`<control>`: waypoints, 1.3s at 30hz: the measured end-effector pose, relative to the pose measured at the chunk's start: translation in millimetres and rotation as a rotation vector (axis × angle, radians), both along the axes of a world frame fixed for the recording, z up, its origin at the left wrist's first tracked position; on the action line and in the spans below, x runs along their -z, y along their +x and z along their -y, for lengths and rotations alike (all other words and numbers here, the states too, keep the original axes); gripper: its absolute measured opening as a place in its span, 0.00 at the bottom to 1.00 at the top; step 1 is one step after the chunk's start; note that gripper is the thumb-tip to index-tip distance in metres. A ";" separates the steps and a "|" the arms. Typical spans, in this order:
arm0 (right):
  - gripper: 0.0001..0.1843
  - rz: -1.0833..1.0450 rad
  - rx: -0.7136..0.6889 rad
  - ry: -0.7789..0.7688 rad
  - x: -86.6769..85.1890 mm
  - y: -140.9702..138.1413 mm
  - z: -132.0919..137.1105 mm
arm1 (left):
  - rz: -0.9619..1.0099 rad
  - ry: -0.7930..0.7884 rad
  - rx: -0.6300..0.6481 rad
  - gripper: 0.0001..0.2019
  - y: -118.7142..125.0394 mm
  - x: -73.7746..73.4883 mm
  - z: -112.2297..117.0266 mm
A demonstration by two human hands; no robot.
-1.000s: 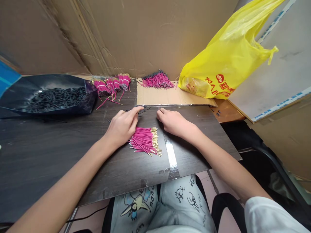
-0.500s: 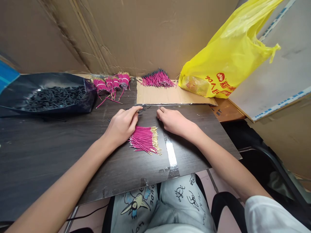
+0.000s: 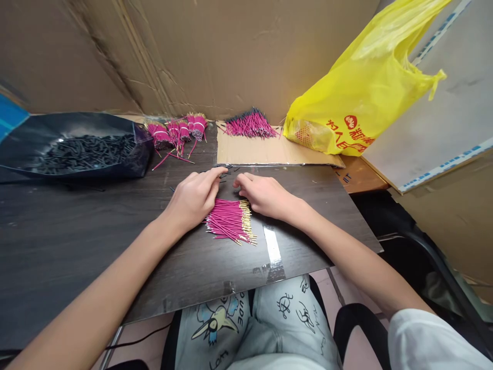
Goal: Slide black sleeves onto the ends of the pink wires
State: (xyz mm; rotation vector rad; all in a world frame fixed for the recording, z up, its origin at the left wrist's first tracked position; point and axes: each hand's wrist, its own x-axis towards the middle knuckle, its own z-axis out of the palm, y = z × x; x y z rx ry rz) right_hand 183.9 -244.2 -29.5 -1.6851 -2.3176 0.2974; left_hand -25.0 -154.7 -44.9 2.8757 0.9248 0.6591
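My left hand rests at the left edge of a flat row of pink wires. Its fingers are closed, with the index finger and thumb pointing right; whatever they grip is hidden. Small black tubes lie around its fingertips. Just across a short gap, my right hand is curled, its fingertips drawn close together above the wires' upper right corner. Anything between them is too small to make out. The row's right ends carry gold metal tips, while silvery ends show at the left.
A dark bag full of black tubes lies at left. Tied pink wire bundles stand by the cardboard wall. A pile of pink wires with black ends lies on a cardboard sheet, beside a yellow plastic bag.
My right hand has moved left, closer to my left hand and the upper right of the wire row. My left hand has stayed almost still.
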 end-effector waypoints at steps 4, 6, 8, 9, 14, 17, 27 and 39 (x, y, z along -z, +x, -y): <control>0.15 -0.050 0.005 -0.012 -0.3 -0.6 0.0 | 0.001 0.001 0.010 0.23 -0.3 0.5 0.3; 0.14 -0.060 0.006 -0.020 0.1 -0.4 -0.3 | 0.000 -0.004 0.020 0.23 -0.4 0.3 0.7; 0.13 -0.072 0.006 -0.022 1.2 -0.3 -0.7 | -0.003 -0.009 0.030 0.23 -0.4 -0.4 1.2; 0.12 -0.081 0.006 -0.020 1.9 -0.3 -0.8 | -0.004 -0.010 0.033 0.23 -0.4 -0.7 1.4; 0.11 -0.128 0.027 -0.006 6.0 0.0 -1.8 | -0.008 -0.007 0.043 0.22 -0.7 0.6 0.2; 0.11 -0.137 0.039 -0.004 7.5 0.5 -2.6 | 0.006 -0.006 0.065 0.21 -1.3 3.6 -2.3; 0.13 -0.149 0.033 0.038 10.2 0.1 -2.9 | -0.003 -0.002 0.122 0.22 -2.1 1.3 -1.7; 0.17 -0.160 0.053 0.107 9.3 -2.0 -3.3 | 0.040 -0.002 0.128 0.17 -0.8 -2.9 2.8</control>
